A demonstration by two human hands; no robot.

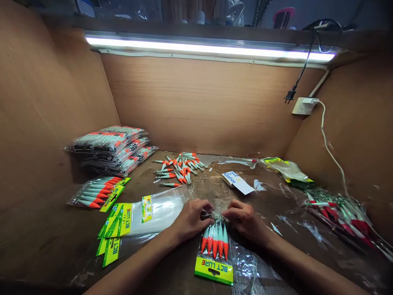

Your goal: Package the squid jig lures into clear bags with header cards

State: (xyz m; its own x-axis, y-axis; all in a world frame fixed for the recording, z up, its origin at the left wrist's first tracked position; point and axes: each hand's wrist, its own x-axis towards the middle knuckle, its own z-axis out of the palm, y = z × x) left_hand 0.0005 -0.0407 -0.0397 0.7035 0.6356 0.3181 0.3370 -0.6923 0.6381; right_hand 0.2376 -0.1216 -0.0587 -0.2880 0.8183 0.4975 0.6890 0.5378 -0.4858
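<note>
A clear bag of orange and pale-green lures (pixel 215 248) with a yellow-green "BCT LURE" header card lies flat on the table in front of me. My left hand (pixel 192 219) and my right hand (pixel 245 221) both pinch the far, open end of that bag, fingers closed on the plastic around the lures' hook ends. The lures point toward me, orange tips down. Just left of my left hand lie empty clear bags with yellow-green cards (pixel 135 219).
Loose lures (pixel 179 166) are heaped at the table's middle back. Filled packs are stacked at far left (pixel 113 147), one filled pack (pixel 98 192) nearer. A white label (pixel 238 182), crumpled bags (pixel 288 170) and red-tipped lures (pixel 340 213) lie right. Brown walls enclose the table.
</note>
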